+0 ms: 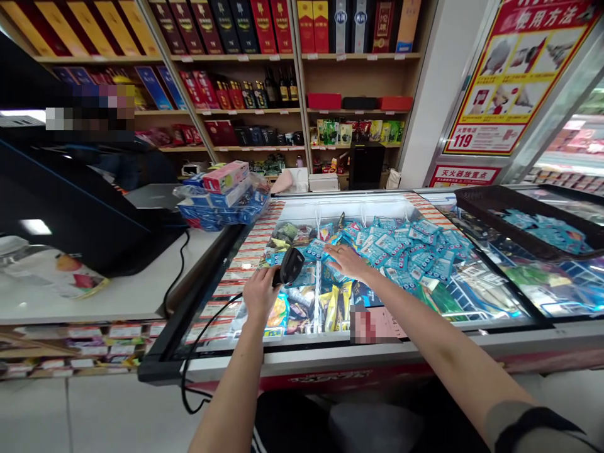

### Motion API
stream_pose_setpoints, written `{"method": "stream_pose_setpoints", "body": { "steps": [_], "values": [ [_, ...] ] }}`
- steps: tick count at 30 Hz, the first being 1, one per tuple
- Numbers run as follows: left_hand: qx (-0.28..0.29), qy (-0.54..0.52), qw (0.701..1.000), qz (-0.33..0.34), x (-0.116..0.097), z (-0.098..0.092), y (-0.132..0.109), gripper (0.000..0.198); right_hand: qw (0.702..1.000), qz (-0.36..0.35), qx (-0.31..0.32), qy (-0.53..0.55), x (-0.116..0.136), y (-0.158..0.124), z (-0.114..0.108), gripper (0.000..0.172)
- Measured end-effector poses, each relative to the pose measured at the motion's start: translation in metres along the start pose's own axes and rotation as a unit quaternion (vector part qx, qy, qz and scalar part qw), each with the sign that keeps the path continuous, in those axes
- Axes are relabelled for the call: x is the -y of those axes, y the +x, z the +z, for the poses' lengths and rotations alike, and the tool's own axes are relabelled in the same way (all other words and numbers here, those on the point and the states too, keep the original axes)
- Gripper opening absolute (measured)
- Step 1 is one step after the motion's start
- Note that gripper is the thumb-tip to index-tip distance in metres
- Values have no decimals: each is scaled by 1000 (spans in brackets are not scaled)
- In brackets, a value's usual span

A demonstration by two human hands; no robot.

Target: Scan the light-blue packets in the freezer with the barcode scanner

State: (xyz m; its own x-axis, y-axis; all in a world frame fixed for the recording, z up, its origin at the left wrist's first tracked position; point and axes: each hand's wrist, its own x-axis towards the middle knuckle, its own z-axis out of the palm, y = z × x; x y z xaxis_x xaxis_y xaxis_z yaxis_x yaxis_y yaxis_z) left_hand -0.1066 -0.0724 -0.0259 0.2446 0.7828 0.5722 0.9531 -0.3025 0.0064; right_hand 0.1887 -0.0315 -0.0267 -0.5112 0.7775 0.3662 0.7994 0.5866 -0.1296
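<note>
My left hand (258,290) is wrapped round the handle of a black barcode scanner (292,267). The scanner's head points to the right, and its cable (207,322) runs down over the freezer's front edge. My right hand (348,261) reaches in from the right with its fingers stretched out. Its fingertips are over a blue packet (315,249), apparently touching it. Many similar small blue packets (401,242) lie heaped on the glass top to the right of this hand.
The chest freezer (358,358) spans the front, with frozen goods under its glass. A dark tray (476,204) of blue packets sits at right. Plastic-wrapped boxes (221,198), a black monitor (80,207) and a person (141,167) are at left. Shelves of boxed bottles (231,25) stand behind.
</note>
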Motion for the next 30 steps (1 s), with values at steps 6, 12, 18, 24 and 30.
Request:
{"method": "stream_pose_setpoints", "body": {
  "steps": [6, 12, 18, 24, 30],
  "values": [
    [15, 10, 1000, 1, -1, -2, -1, 41, 998, 3, 40, -44, 8, 5, 0, 41],
    [23, 11, 999, 23, -2, -1, -1, 42, 1000, -1, -11, -5, -4, -26, -6, 34],
    [40, 2, 998, 51, -7, -2, -1, 42, 984, 171, -43, 4, 0, -25, -6, 50],
    [42, -5, 997, 60, -12, -4, -2, 42, 941, 328, -61, -46, 8, -13, 0, 78],
    [37, -26, 998, 52, -24, -7, 6, 39, 946, 319, -33, 52, -16, -21, -8, 54]
  ]
}}
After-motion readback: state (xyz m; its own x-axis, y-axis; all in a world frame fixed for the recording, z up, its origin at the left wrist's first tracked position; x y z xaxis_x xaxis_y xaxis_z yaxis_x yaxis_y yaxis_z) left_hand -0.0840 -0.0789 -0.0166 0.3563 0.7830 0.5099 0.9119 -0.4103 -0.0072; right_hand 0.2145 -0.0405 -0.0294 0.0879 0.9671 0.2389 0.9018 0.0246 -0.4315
